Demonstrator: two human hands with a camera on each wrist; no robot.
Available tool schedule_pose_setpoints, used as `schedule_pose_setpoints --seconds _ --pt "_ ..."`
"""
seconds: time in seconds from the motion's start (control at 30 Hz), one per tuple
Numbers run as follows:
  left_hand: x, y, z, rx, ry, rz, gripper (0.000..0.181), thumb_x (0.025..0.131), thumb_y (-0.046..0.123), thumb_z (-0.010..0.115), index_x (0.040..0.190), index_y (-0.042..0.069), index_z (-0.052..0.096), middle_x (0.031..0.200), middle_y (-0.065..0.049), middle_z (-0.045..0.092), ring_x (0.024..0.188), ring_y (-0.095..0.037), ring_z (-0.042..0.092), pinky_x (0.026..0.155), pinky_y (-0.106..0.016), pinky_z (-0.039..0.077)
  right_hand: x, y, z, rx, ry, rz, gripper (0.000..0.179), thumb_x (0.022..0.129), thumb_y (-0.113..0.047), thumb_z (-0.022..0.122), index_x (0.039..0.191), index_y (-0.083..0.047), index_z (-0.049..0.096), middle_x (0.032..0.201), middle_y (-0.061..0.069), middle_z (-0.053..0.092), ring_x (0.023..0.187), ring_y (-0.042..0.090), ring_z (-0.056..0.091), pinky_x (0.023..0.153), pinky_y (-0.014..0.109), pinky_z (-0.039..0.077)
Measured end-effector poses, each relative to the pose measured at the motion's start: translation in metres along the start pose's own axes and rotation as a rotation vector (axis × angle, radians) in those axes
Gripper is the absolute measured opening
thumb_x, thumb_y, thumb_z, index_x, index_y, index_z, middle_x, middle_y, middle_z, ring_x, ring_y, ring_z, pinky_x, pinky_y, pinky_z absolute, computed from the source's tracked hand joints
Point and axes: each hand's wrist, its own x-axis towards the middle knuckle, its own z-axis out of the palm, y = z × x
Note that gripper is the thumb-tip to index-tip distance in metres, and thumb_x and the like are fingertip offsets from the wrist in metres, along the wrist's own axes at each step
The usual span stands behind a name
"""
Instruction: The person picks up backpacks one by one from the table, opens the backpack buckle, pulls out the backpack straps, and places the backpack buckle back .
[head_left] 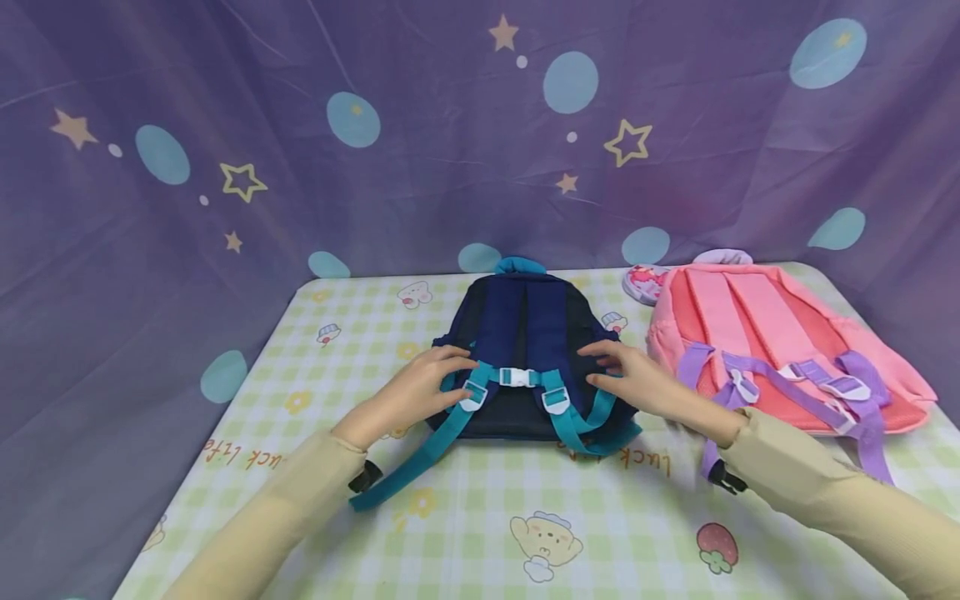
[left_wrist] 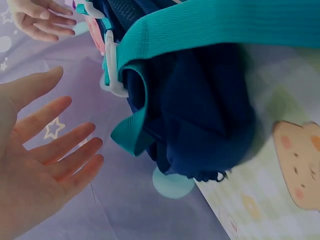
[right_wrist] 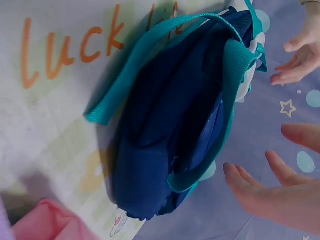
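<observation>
A navy backpack (head_left: pixel 501 321) lies on the table, its shoulder straps facing up. A white buckle (head_left: pixel 517 377) joins the teal chest strap across its middle, and white adjusters (head_left: pixel 556 401) sit on the teal webbing (head_left: pixel 427 454). My left hand (head_left: pixel 420 387) is over the bag's left side, fingers spread, holding nothing. Over the opposite side, my right hand (head_left: pixel 637 379) has parted, gently bent fingers and likewise holds nothing. Both wrist views show a gap between the fingers and the teal straps (left_wrist: pixel 225 30).
To the right lies a pink backpack (head_left: pixel 810 317) with purple straps (head_left: pixel 780 383); a small round pink-and-white item (head_left: pixel 645 283) is beside its top. A checked, cartoon-printed cloth (head_left: pixel 465 533) covers the table. Behind hangs a purple curtain (head_left: pixel 450 183) with stars and dots.
</observation>
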Motion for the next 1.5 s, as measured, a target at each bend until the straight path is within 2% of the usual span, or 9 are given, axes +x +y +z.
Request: schedule_pose_setpoints --seconds 0.27,0.5,0.63,0.87,1.07,1.37,1.5 --pt "0.021 0.006 0.010 -0.029 -0.032 -0.001 0.040 0.092 0.015 0.069 0.127 -0.003 0.061 0.127 -0.020 0.058 0.119 -0.035 0.054 0.099 -0.046 0.045 0.016 -0.001 0.011 -0.029 -0.104 -0.019 0.034 0.091 -0.005 0.064 0.121 0.010 0.059 0.122 0.027 0.059 0.108 0.044 0.058 0.095 0.052 0.047" --pt "0.037 0.008 0.022 -0.042 -0.072 -0.063 0.038 0.093 0.016 0.069 0.126 -0.001 0.062 0.126 -0.016 0.060 0.118 -0.033 0.055 0.098 -0.043 0.046 0.030 -0.002 0.022 -0.041 -0.165 0.005 0.034 0.090 -0.005 0.065 0.121 0.010 0.060 0.121 0.024 0.061 0.109 0.040 0.058 0.096 0.050 0.046" --pt "0.043 0.007 0.029 -0.027 -0.088 -0.069 0.037 0.093 0.016 0.068 0.125 -0.001 0.062 0.123 -0.015 0.061 0.115 -0.031 0.057 0.095 -0.042 0.047 0.037 -0.004 0.027 -0.041 -0.201 0.014 0.034 0.091 -0.005 0.065 0.121 0.010 0.059 0.120 0.024 0.062 0.110 0.038 0.058 0.096 0.049 0.046" --pt "0.048 0.008 0.037 0.026 -0.066 -0.025 0.033 0.091 0.012 0.070 0.119 -0.003 0.064 0.113 -0.015 0.065 0.103 -0.029 0.062 0.089 -0.040 0.050 0.047 -0.001 0.035 -0.046 -0.233 -0.001 0.033 0.090 -0.004 0.066 0.119 0.011 0.060 0.114 0.023 0.064 0.107 0.036 0.060 0.093 0.046 0.049" --pt "0.049 0.004 0.043 0.057 -0.056 -0.016 0.032 0.091 0.012 0.070 0.119 -0.003 0.065 0.110 -0.014 0.065 0.102 -0.028 0.061 0.090 -0.040 0.049 0.053 -0.001 0.041 -0.056 -0.232 0.006 0.032 0.089 -0.003 0.067 0.118 0.010 0.061 0.112 0.022 0.065 0.104 0.035 0.062 0.089 0.042 0.052" --pt "0.051 -0.001 0.052 0.075 0.026 0.004 0.029 0.086 0.012 0.075 0.110 -0.002 0.068 0.100 -0.011 0.066 0.090 -0.026 0.061 0.082 -0.038 0.050 0.059 0.001 0.048 -0.087 -0.211 -0.006 0.030 0.088 -0.001 0.069 0.115 0.010 0.064 0.107 0.021 0.067 0.099 0.033 0.063 0.086 0.039 0.052" --pt "0.050 -0.002 0.054 0.088 0.062 0.017 0.027 0.085 0.013 0.077 0.107 -0.002 0.069 0.097 -0.010 0.065 0.087 -0.025 0.061 0.079 -0.037 0.050 0.060 0.000 0.050 -0.091 -0.205 0.018 0.030 0.087 -0.002 0.070 0.115 0.008 0.065 0.106 0.019 0.067 0.097 0.031 0.063 0.085 0.039 0.052"
